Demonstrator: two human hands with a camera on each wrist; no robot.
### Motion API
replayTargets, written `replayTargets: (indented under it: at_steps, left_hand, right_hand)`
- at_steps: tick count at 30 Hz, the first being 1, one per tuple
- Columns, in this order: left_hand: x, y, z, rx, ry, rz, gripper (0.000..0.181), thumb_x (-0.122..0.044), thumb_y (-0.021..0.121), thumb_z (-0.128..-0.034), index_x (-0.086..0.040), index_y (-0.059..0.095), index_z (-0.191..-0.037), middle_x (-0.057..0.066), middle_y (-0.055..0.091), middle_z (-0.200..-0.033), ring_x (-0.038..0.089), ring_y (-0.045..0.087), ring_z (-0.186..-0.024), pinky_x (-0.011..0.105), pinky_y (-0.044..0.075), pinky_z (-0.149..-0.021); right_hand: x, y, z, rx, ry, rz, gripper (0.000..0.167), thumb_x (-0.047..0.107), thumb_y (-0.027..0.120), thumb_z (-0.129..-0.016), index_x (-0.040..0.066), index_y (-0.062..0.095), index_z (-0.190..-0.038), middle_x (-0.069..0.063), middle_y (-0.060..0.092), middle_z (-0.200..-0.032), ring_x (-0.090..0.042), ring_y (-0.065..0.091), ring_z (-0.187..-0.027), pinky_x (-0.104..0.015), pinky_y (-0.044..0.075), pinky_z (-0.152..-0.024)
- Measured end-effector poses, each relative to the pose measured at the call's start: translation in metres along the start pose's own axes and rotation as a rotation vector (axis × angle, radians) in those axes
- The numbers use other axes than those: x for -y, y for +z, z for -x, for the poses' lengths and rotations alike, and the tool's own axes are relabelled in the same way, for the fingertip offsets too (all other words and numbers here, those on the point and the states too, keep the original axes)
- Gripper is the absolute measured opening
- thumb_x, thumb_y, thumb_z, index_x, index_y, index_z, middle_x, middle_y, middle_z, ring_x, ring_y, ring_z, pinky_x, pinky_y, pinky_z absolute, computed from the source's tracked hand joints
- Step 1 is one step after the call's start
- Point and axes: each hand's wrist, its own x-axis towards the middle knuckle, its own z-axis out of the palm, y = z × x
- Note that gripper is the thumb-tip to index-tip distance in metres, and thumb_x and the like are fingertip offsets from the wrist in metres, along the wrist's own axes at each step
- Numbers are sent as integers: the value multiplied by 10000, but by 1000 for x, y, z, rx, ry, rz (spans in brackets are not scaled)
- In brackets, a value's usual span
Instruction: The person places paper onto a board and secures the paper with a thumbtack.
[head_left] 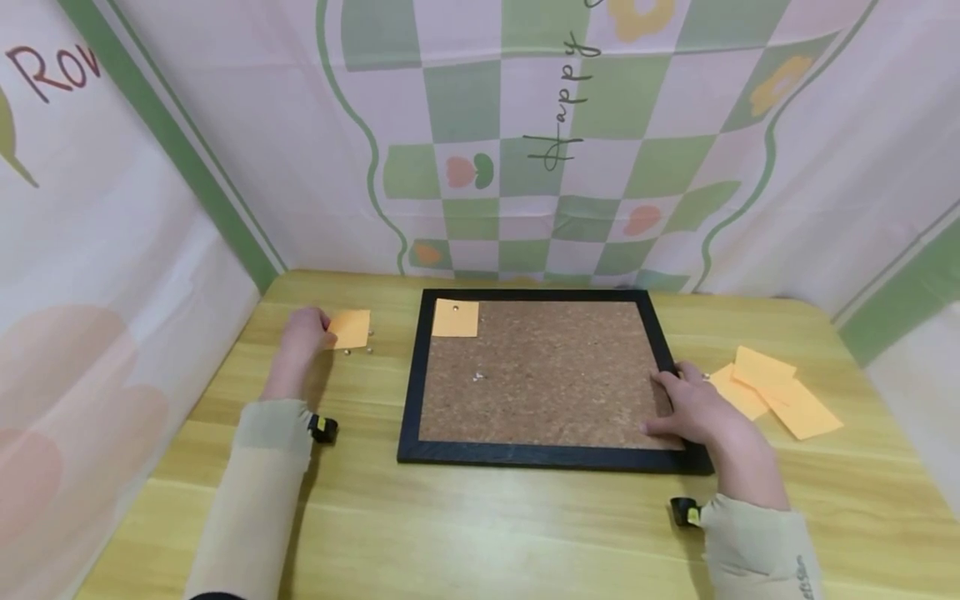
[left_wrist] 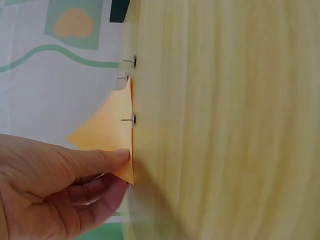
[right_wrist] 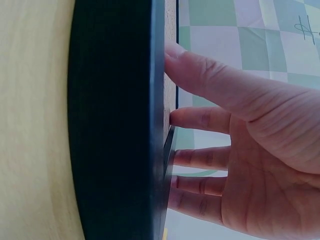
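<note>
The left hand [head_left: 303,333] pinches the left edge of an orange paper square [head_left: 351,329] on the table; in the left wrist view, thumb and fingers hold the paper [left_wrist: 117,117], with upturned pushpins [left_wrist: 133,61] beside it. A black-framed cork board [head_left: 540,375] lies flat, another orange square [head_left: 455,321] pinned at its upper left corner. The right hand [head_left: 697,404] rests on the board's right side, thumb and fingertips on cork and frame. Its fingers are spread and fairly straight in the right wrist view, touching the board [right_wrist: 117,120].
Several orange papers [head_left: 806,408] overlap on the table right of the board, a pin [head_left: 706,377] near them. More pins [head_left: 478,377] lie on the cork. A patterned curtain [head_left: 540,167] hangs behind the wooden table [head_left: 480,533].
</note>
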Motion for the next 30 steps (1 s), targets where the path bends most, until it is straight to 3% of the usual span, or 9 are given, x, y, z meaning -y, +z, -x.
replayTargets:
  at_steps: [4, 9, 11, 17, 24, 30]
  left_hand:
    - [3, -3, 4, -23, 9, 16, 230, -35, 638, -858, 112, 587, -1027, 257, 632, -998, 368, 604, -913, 457, 545, -837]
    - [6, -8, 9, -91, 60, 39, 152, -61, 638, -895, 30, 516, -897, 139, 542, -827, 271, 516, -770, 365, 468, -681]
    - [5, -10, 11, -123, 84, 42, 162, -80, 632, -914, 41, 525, -929, 178, 571, -868, 304, 536, -798, 399, 474, -706]
    - [-2, -6, 16, -231, 147, 151, 297, -66, 586, -961, 108, 575, -1201, 312, 638, -1178, 446, 608, -1070, 543, 495, -967]
    - [-24, 8, 14, -393, 197, 368, 219, -50, 583, -979, 42, 655, -1164, 258, 687, -1170, 402, 665, -1052, 494, 551, -914]
    - [-50, 15, 15, -419, 225, 519, 209, -136, 618, -990, -17, 700, -1141, 182, 717, -1147, 322, 663, -1070, 427, 542, -925]
  right_hand:
    - [1, 0, -1, 2, 2, -1, 908, 387, 822, -800, -125, 408, -1426, -497, 224, -1445, -673, 317, -1267, -730, 367, -1013]
    - [1, 0, -2, -2, -1, 1, 906, 387, 820, -800, -128, 410, -1423, -498, 229, -1441, -673, 319, -1264, -728, 368, -1014]
    - [1, 1, -1, -4, -4, 1, 907, 387, 821, -800, -129, 410, -1423, -497, 233, -1438, -672, 325, -1261, -727, 370, -1012]
    - [1, 2, -2, -1, -7, 3, 920, 397, 822, -798, -128, 405, -1428, -492, 237, -1438, -666, 330, -1262, -723, 372, -1014]
    - [-1, 1, -2, 2, -4, 1, 930, 406, 824, -793, -125, 402, -1429, -495, 225, -1442, -673, 320, -1262, -725, 372, -1009]
    - [-2, 0, -1, 0, -12, 0, 928, 408, 826, -789, -124, 408, -1424, -504, 228, -1433, -678, 324, -1256, -727, 375, -1003]
